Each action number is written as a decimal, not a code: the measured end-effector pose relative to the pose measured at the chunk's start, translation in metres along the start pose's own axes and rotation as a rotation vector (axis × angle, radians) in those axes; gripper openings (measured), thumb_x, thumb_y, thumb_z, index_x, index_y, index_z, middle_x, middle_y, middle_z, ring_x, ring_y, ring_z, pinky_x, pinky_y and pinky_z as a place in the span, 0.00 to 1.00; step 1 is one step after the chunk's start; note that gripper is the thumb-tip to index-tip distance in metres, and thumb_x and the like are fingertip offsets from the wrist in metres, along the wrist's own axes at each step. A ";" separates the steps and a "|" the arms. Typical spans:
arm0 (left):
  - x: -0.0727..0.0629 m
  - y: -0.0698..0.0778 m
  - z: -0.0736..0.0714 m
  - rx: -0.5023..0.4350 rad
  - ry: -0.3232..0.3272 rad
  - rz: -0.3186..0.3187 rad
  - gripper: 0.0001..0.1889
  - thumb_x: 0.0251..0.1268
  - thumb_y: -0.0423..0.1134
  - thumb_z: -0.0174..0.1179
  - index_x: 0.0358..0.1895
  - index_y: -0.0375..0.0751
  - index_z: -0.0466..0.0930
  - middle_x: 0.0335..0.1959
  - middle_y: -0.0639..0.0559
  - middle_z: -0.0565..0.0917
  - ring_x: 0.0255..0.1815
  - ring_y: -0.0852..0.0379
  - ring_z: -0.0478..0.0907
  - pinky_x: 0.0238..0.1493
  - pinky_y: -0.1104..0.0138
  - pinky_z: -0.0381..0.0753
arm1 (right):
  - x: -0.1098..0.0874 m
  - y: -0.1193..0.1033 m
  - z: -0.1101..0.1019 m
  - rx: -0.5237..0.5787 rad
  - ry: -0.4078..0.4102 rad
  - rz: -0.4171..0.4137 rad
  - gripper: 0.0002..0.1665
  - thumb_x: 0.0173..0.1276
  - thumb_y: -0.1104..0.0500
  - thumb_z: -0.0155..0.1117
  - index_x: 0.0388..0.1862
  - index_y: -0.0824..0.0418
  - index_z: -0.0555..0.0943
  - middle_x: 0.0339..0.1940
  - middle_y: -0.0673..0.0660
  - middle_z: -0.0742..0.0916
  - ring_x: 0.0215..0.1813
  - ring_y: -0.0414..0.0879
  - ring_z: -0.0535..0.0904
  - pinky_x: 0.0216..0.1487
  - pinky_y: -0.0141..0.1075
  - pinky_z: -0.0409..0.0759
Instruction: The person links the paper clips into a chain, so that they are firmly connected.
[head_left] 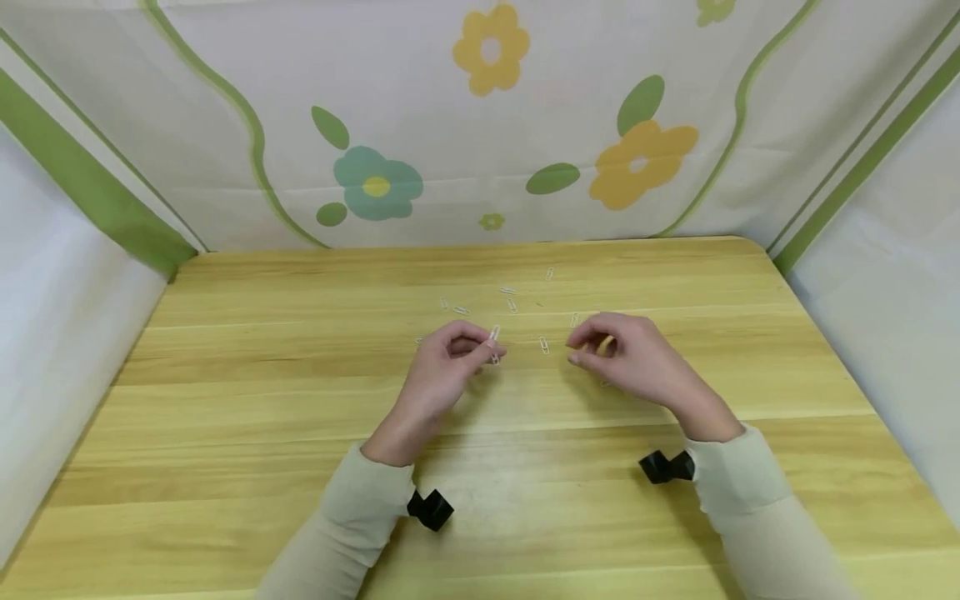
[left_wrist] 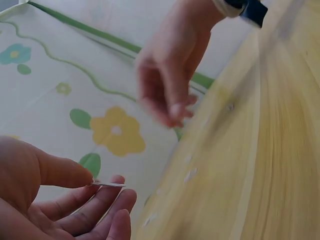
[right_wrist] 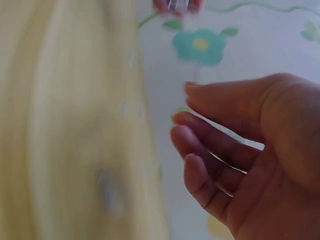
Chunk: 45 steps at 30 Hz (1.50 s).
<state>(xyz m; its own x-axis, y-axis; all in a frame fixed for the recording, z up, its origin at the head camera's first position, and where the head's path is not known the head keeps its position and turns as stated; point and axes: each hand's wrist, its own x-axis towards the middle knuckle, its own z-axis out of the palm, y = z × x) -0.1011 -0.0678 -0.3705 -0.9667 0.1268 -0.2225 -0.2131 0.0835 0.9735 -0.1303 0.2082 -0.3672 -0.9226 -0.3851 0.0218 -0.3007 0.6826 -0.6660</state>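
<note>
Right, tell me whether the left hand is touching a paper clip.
Touching. In the left wrist view, the left hand holds a white paper clip, its thumb tip on one end.

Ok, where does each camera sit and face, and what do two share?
Head: worn on the head, facing forward-down at table and floral cloth; left hand, right hand and forearms show.
Left wrist: worn there, facing past the left hand, pinching a paper clip, to cloth and table; right hand beyond.
Right wrist: worn there, facing past the right hand to cloth and table; left hand at the top edge.
Both wrist views share the cloth.
</note>
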 end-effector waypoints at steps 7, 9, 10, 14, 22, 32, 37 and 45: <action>-0.001 -0.006 -0.021 0.041 0.033 -0.020 0.09 0.82 0.36 0.61 0.55 0.36 0.83 0.52 0.42 0.91 0.55 0.41 0.86 0.59 0.54 0.84 | -0.032 0.042 -0.015 -0.126 -0.051 0.034 0.14 0.66 0.60 0.82 0.49 0.54 0.90 0.47 0.50 0.92 0.48 0.46 0.84 0.47 0.36 0.82; -0.002 -0.007 -0.023 0.038 0.032 -0.023 0.08 0.82 0.36 0.61 0.55 0.37 0.83 0.52 0.42 0.91 0.55 0.41 0.86 0.58 0.55 0.84 | -0.038 0.050 -0.017 -0.140 -0.060 0.023 0.15 0.64 0.61 0.83 0.49 0.54 0.90 0.46 0.50 0.91 0.46 0.45 0.84 0.44 0.34 0.81; -0.003 -0.007 -0.024 0.035 0.034 -0.024 0.08 0.82 0.35 0.61 0.54 0.37 0.83 0.51 0.42 0.91 0.54 0.41 0.86 0.57 0.56 0.84 | -0.041 0.053 -0.018 -0.144 -0.065 0.017 0.15 0.64 0.61 0.83 0.48 0.54 0.90 0.45 0.49 0.91 0.45 0.44 0.84 0.43 0.33 0.81; -0.005 -0.009 -0.023 0.020 0.049 -0.029 0.06 0.81 0.34 0.62 0.52 0.38 0.84 0.50 0.42 0.91 0.52 0.42 0.86 0.54 0.58 0.84 | -0.045 0.059 -0.019 -0.136 -0.072 -0.007 0.12 0.65 0.61 0.82 0.47 0.54 0.90 0.41 0.47 0.89 0.41 0.38 0.81 0.41 0.31 0.80; -0.010 -0.012 -0.028 0.014 0.044 -0.024 0.06 0.80 0.33 0.61 0.52 0.37 0.83 0.48 0.41 0.91 0.51 0.42 0.87 0.53 0.58 0.85 | -0.044 0.058 -0.015 -0.138 -0.083 0.009 0.07 0.68 0.59 0.80 0.41 0.50 0.89 0.36 0.44 0.87 0.36 0.33 0.79 0.38 0.30 0.79; -0.011 -0.013 -0.033 0.004 0.050 -0.036 0.06 0.79 0.34 0.63 0.52 0.37 0.83 0.48 0.43 0.92 0.50 0.43 0.88 0.53 0.58 0.85 | -0.047 0.060 -0.008 -0.119 -0.046 0.040 0.07 0.67 0.57 0.81 0.38 0.47 0.89 0.33 0.44 0.87 0.35 0.35 0.79 0.37 0.30 0.80; -0.011 -0.013 -0.034 0.015 0.050 -0.044 0.07 0.79 0.35 0.63 0.53 0.37 0.84 0.48 0.43 0.92 0.51 0.44 0.88 0.54 0.58 0.86 | -0.047 0.059 -0.006 -0.114 -0.058 0.029 0.08 0.68 0.60 0.80 0.37 0.47 0.89 0.33 0.43 0.87 0.35 0.34 0.79 0.36 0.30 0.79; -0.010 -0.013 -0.034 0.018 0.040 -0.032 0.06 0.79 0.35 0.63 0.52 0.38 0.84 0.48 0.42 0.92 0.50 0.44 0.88 0.54 0.57 0.86 | -0.045 0.057 -0.006 -0.123 -0.075 -0.029 0.09 0.71 0.61 0.77 0.36 0.47 0.87 0.32 0.42 0.85 0.34 0.34 0.77 0.35 0.30 0.78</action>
<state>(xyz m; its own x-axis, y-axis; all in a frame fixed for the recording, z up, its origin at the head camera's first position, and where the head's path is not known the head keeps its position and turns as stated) -0.0932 -0.1043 -0.3791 -0.9644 0.0839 -0.2508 -0.2418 0.1049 0.9646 -0.1075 0.2685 -0.4015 -0.8939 -0.4478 -0.0191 -0.3585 0.7397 -0.5695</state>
